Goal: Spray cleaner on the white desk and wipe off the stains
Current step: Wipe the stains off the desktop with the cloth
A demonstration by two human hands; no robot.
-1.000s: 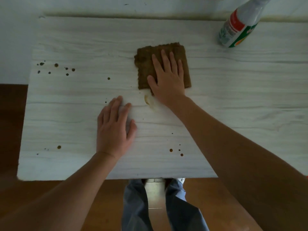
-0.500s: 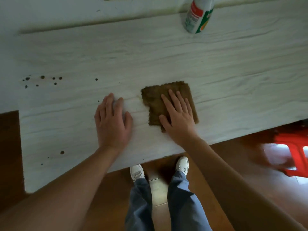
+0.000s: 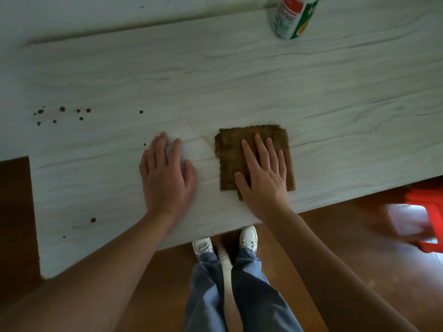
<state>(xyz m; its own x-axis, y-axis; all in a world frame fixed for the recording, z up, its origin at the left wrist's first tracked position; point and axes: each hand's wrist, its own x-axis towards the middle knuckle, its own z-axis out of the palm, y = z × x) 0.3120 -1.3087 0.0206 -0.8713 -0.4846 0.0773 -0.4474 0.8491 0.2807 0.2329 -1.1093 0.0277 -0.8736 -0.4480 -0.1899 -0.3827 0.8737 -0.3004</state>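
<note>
Flatly pressing a brown cloth (image 3: pixel 230 149) onto the white desk (image 3: pixel 239 80) with the right hand (image 3: pixel 263 178), fingers straight and spread, gripping nothing. Squarish, with no clear long axis, sides slightly askew to the near edge and just short of it; near corner hidden under the palm. Resting the left hand (image 3: pixel 165 173) flat and relaxed on bare desk just beside the cloth. By the far edge, a spray bottle (image 3: pixel 293 17), top cut off, label unreadable. Toward the left edge, dark stains (image 3: pixel 62 109). Beyond the near edge at right, something red (image 3: pixel 426 212), too blurred to name.
</note>
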